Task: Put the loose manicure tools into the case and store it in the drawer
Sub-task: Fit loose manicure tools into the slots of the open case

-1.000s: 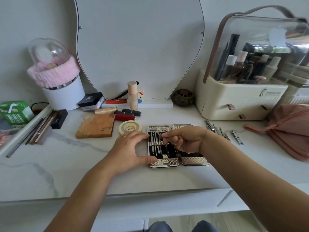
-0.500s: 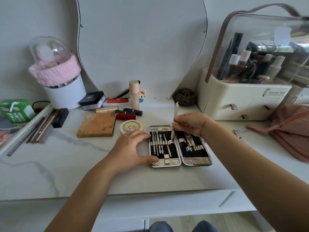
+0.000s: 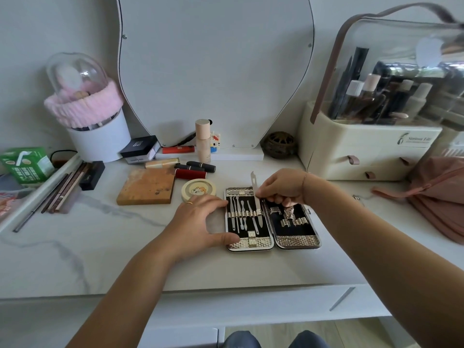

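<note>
Open case point(image 3: 297, 241) lies flat on the marble table point(image 3: 100, 247), near the front edge; left hand point(image 3: 198, 222), fingers loosely spread, braces its left side with thumb and fingertip; right hand point(image 3: 281, 188) pinches the nail file point(image 3: 254, 180), blade down along the left half's strap row.

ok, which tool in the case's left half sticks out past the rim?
The nail file, rightmost in the row, pinched by the right hand; the others lie wholly inside the case.
</note>
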Action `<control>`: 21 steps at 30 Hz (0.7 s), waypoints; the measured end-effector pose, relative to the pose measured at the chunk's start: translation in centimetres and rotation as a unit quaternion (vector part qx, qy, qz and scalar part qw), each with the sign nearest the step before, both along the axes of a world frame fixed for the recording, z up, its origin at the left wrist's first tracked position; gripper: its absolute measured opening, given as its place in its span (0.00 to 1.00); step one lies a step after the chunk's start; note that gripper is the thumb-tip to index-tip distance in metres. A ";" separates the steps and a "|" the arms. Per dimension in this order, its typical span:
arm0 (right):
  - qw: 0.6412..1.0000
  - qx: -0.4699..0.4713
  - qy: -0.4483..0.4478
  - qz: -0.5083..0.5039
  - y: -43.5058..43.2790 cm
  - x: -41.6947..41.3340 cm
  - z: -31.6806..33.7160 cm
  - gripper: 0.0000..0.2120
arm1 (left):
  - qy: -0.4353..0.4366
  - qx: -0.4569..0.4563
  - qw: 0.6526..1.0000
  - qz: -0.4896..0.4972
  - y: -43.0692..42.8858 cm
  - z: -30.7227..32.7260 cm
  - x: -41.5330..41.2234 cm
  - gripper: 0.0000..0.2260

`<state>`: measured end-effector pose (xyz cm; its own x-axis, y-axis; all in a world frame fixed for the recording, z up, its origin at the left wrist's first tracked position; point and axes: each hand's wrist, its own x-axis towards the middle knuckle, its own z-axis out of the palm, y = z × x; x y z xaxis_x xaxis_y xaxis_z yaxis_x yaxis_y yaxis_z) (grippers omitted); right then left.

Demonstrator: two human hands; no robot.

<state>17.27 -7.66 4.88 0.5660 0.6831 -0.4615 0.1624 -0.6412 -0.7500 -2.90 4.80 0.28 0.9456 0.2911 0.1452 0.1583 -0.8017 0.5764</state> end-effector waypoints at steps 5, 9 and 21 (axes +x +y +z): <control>0.990 -0.062 -0.112 0.060 -0.3 -0.6 1.1 0.09 | -0.001 0.009 1.000 -0.007 -0.1 0.0 0.1 0.43; 0.975 -0.052 -0.202 0.077 0.1 -0.7 1.2 0.10 | 0.002 0.013 1.000 -0.005 0.0 0.3 0.3 0.40; 0.943 0.092 -0.317 0.043 2.5 0.6 -1.3 0.10 | -0.010 0.007 1.000 -0.009 0.2 -0.2 0.1 0.45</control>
